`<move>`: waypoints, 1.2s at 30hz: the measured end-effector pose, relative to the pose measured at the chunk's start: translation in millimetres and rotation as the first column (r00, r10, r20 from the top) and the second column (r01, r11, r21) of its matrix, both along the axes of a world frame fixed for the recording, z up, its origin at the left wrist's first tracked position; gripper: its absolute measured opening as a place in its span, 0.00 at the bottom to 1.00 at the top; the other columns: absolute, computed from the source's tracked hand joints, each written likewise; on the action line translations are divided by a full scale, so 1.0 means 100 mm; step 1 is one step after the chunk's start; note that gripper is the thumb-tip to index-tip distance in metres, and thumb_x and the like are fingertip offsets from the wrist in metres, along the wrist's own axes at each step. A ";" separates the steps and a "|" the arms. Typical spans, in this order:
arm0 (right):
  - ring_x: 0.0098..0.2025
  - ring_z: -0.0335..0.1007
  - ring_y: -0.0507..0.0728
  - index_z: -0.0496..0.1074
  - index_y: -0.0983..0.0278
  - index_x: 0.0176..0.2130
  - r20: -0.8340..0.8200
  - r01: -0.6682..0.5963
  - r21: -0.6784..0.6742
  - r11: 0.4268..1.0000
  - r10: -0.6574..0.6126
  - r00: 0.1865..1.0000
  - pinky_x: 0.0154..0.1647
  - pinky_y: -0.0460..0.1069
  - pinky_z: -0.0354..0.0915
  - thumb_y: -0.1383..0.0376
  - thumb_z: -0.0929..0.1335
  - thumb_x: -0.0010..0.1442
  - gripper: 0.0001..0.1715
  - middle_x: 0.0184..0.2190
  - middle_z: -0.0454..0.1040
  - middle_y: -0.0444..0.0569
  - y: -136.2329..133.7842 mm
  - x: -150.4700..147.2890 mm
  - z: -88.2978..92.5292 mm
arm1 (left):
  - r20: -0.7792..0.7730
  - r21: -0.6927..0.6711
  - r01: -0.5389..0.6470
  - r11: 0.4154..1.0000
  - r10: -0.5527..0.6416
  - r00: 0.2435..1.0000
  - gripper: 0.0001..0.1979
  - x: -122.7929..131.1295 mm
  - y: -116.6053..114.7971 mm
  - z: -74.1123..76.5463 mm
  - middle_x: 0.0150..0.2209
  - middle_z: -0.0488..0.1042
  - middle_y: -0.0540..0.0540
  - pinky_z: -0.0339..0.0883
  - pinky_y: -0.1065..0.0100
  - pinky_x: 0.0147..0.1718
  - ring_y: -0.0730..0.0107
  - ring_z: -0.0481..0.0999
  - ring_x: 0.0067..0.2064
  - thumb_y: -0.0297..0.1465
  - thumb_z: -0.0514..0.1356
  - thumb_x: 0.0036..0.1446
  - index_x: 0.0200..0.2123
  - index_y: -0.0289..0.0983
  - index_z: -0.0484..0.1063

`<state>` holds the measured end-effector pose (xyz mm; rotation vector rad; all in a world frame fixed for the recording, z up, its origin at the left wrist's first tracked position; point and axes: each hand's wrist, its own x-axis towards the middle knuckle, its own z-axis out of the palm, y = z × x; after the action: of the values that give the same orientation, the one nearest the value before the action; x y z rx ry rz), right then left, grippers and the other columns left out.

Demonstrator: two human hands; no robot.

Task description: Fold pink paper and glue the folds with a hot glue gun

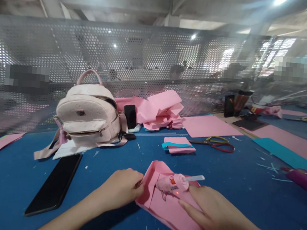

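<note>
Probably the main risk is a burn or a smear: the pink hot glue gun (168, 185) has its nozzle aimed at the far-left folded wall of the pink folded paper (170, 218), close to the left hand (126, 186), so a slip could put hot glue on those fingers. A loose pinch might also let the fold spring open before any glue sets. The paper lies at the near edge of the blue table (103, 164), right of the black smartphone (54, 185). The left forearm reaches in from the near left, fingers curled and pinching the paper's left wall. The right hand (211, 209) comes from the near right, fingers wrapped around the gun's handle; whether any presses the trigger, I cannot tell.
</note>
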<state>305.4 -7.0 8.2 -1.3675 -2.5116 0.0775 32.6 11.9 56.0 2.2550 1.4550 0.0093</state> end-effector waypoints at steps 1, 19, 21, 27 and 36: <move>0.28 0.78 0.64 0.78 0.63 0.37 -0.002 -0.007 -0.008 1.000 0.007 1.000 0.27 0.52 0.67 0.60 0.62 0.65 0.17 0.30 0.81 0.55 0.00 -0.01 0.04 | 0.000 0.001 0.001 1.000 -0.001 1.000 0.12 0.00 0.00 0.00 0.24 0.66 0.51 0.44 0.67 0.24 0.73 0.59 0.25 0.30 0.50 0.58 0.22 0.38 0.57; 0.28 0.78 0.62 0.77 0.62 0.36 0.010 -0.047 -0.044 0.998 0.048 0.999 0.29 0.51 0.68 0.63 0.62 0.64 0.15 0.30 0.81 0.54 -0.08 -0.05 0.21 | -0.019 0.003 -0.005 1.000 0.005 1.000 0.12 0.01 0.00 -0.01 0.24 0.65 0.51 0.44 0.66 0.24 0.73 0.58 0.24 0.30 0.50 0.58 0.21 0.38 0.56; 0.30 0.78 0.62 0.77 0.62 0.36 0.009 -0.053 -0.041 0.998 0.054 0.999 0.31 0.52 0.70 0.63 0.62 0.64 0.14 0.31 0.81 0.55 -0.08 -0.04 0.17 | -0.019 0.009 -0.003 1.000 0.004 1.000 0.12 0.01 0.00 -0.01 0.24 0.66 0.51 0.44 0.66 0.24 0.73 0.59 0.25 0.30 0.50 0.57 0.21 0.38 0.57; 0.34 0.79 0.61 0.77 0.62 0.43 -0.014 -0.105 -0.026 0.994 0.105 0.994 0.35 0.53 0.73 0.65 0.60 0.64 0.17 0.36 0.82 0.55 -0.15 -0.07 0.34 | -0.017 0.005 -0.008 1.000 0.008 1.000 0.12 0.02 0.00 0.00 0.23 0.64 0.51 0.43 0.66 0.23 0.74 0.57 0.23 0.29 0.50 0.57 0.21 0.38 0.57; 0.37 0.80 0.64 0.78 0.63 0.44 0.027 -0.084 0.027 0.996 0.083 0.996 0.36 0.54 0.73 0.66 0.61 0.64 0.17 0.39 0.82 0.56 -0.09 -0.11 0.38 | 0.001 0.003 0.004 1.000 -0.004 1.000 0.12 0.01 -0.01 -0.01 0.22 0.61 0.52 0.42 0.66 0.24 0.73 0.55 0.24 0.29 0.50 0.57 0.21 0.38 0.54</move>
<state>294.8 -15.8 45.9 -1.2611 -2.5811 0.0413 33.2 10.8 55.1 2.2596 1.4510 0.0110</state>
